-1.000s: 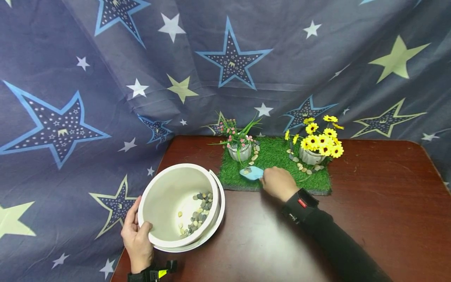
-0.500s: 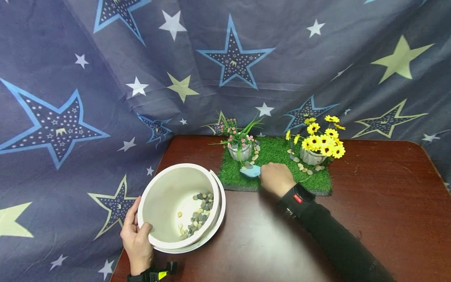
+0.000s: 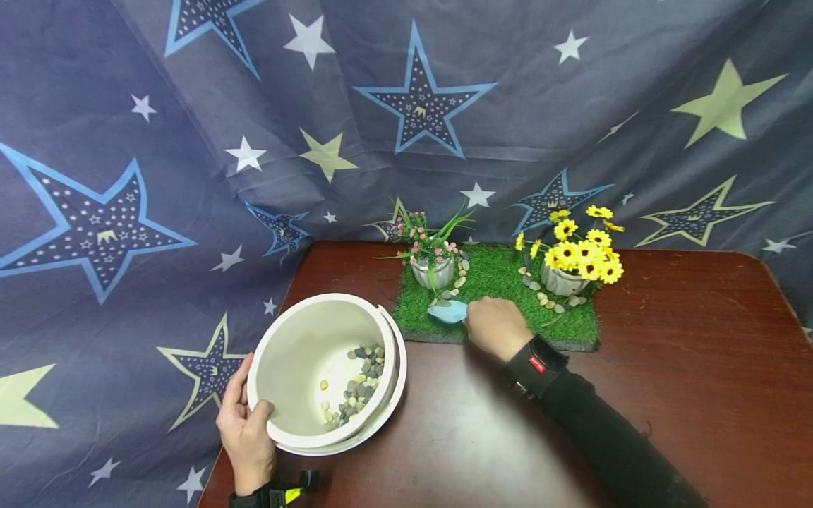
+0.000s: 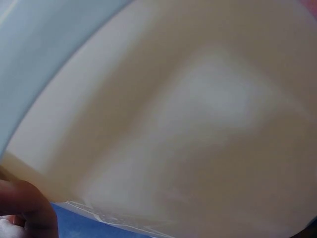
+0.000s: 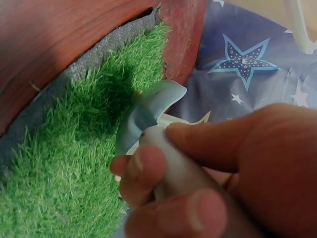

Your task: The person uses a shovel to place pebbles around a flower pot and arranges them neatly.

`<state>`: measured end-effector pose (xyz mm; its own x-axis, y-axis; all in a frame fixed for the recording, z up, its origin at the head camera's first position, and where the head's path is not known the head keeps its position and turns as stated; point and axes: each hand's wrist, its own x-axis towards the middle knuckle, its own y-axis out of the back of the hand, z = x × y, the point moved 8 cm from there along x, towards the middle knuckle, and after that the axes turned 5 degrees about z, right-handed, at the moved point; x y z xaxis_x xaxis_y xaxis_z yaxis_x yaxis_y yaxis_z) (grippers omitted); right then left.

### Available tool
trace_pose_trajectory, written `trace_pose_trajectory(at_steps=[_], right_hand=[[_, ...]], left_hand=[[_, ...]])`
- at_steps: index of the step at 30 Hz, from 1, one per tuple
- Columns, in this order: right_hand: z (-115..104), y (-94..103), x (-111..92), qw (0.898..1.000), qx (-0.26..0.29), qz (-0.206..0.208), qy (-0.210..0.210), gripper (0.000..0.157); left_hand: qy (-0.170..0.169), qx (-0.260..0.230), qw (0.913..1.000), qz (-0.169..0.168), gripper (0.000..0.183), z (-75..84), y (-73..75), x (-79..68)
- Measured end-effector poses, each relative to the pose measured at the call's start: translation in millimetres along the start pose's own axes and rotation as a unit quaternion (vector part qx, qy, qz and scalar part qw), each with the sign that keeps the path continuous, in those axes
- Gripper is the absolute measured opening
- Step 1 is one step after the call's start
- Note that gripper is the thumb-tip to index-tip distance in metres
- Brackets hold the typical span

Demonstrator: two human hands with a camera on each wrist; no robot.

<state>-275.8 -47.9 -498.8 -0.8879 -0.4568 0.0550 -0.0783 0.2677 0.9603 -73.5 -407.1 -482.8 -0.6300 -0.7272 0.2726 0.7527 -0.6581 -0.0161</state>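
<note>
My left hand (image 3: 246, 430) holds the rim of a white bucket (image 3: 298, 317), thumb over the edge, with the bucket tipped toward me. Grey and cream pebbles (image 3: 362, 388) lie along its lower right inside. In my right hand (image 3: 498, 326) is a small light-blue trowel (image 3: 449, 312), gripped round its grey handle (image 5: 173, 163). The blade stands tilted, low over the artificial turf (image 3: 489, 271). Just beyond the blade, a few pebbles (image 3: 442, 303) continue a curved row of stones beside the grey pot (image 3: 435, 274) of pink flowers.
On the turf's right stands another grey pot (image 3: 562, 282) with yellow flowers (image 3: 581, 252), partly ringed by pebbles (image 3: 551, 305). The brown table (image 3: 686, 339) extends to the right. A star-patterned cloth (image 3: 305, 106) hangs behind and to the left.
Pebbles that lay on the trowel blade have slid off onto the turf by the pink-flower pot. The blade has tipped and drawn slightly left. My left hand and the bucket stay almost still.
</note>
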Motion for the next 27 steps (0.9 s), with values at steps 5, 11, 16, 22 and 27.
trace_pose_trajectory(at_steps=[5, 11, 16, 22, 27], right_hand=[[-6, -2.0, 2, 1.0, 0.003, 0.002, 0.013, 0.028], [-5, -6.0, 7, 1.0, 0.018, -0.009, 0.004, 0.029], [-1, -9.7, 8, 0.999, 0.036, -0.033, -0.002, 0.031], [2, -12.8, 8, 0.997, 0.052, -0.05, -0.003, 0.032], [4, -16.8, 10, 0.995, 0.074, -0.07, -0.005, 0.035]], left_hand=[[-0.004, -0.005, 1.0, -0.002, 0.079, 0.2, 0.4, 0.5], [-0.008, -0.008, 0.9999, -0.007, 0.079, 0.2, -0.2, 0.8], [-0.011, -0.008, 0.9999, -0.007, 0.079, 0.7, -0.2, 0.6], [-0.012, -0.012, 0.9998, -0.011, 0.079, 1.5, -1.2, 0.6], [-0.008, -0.009, 0.9999, -0.008, 0.079, 0.7, -1.2, 0.1]])
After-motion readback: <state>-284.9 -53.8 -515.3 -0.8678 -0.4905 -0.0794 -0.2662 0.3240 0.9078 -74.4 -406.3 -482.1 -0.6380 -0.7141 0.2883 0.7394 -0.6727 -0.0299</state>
